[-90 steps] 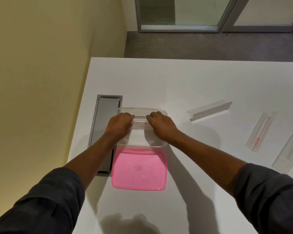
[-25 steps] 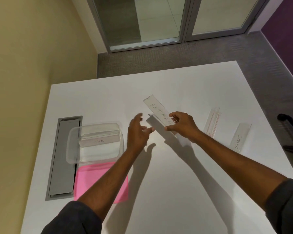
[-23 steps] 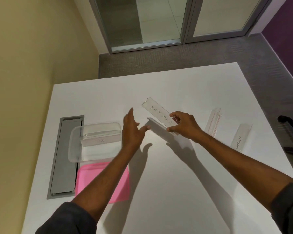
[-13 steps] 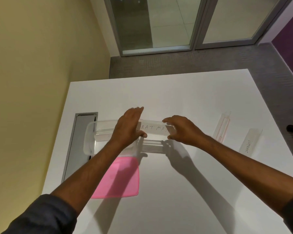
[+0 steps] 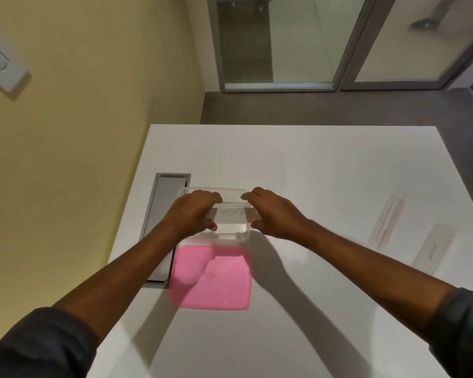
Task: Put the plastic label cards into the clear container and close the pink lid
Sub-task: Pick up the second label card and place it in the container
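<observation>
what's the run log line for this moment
step: loading card | both hands: left hand and right hand hold BATMAN card over clear container | pink lid: off

Overhead light, soft arm shadows, wide-angle bending at edges.

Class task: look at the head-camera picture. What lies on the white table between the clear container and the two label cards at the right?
Nothing but bare white table; only the right hand and forearm cross above it.

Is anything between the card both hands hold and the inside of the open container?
Nothing visible. The card is held by the left hand and right hand right over the container, whose lid lies on the table nearer the person.
</observation>
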The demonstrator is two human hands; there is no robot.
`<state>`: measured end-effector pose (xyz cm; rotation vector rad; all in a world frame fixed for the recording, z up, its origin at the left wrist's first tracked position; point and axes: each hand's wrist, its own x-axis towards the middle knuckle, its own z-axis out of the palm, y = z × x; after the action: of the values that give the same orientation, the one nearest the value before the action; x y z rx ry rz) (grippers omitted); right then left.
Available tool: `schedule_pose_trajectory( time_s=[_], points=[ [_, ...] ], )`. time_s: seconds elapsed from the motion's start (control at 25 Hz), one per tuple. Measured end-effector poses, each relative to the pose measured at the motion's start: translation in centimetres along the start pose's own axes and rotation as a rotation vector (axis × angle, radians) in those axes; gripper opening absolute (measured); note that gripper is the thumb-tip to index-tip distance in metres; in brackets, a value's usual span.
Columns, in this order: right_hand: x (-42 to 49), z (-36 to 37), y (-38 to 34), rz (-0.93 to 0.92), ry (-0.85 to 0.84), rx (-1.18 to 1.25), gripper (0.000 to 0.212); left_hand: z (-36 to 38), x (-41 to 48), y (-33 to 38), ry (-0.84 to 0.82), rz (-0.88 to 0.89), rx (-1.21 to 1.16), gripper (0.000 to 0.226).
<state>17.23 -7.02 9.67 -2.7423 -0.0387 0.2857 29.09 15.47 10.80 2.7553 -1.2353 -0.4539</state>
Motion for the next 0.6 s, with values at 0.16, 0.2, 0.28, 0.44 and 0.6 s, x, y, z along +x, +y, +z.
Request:
schedule_pose_trajectory(
  time_s=[0.16,0.2,0.28,0.44,0.6],
  points=[
    [2.7,1.6,-2.6,-0.022,-0.05,-0.076,0.058,0.2,-1.1,-3.3,0.011,-0.015,0.049,0.06],
    [3.3,2.1,-3.1,-0.018,-0.062,-0.087,0.055,0.4,-1.2,-4.0,0.009,-0.017,0.052,0.06],
    [4.4,3.2,-3.8,-0.009,-0.063,-0.11,0.048,1.1,-1.3,-5.3,0.007,-0.01,0.039,0.056],
    [6.0,6.0,-4.3,0.02,-0.042,-0.127,0.039,3.0,-0.9,-7.1,-0.018,-0.016,-0.007,0.05],
    [7.1,8.0,-3.8,0.043,-0.092,-0.121,0.05,4.9,0.1,-7.9,-0.033,-0.011,0.006,0.047]
  ],
)
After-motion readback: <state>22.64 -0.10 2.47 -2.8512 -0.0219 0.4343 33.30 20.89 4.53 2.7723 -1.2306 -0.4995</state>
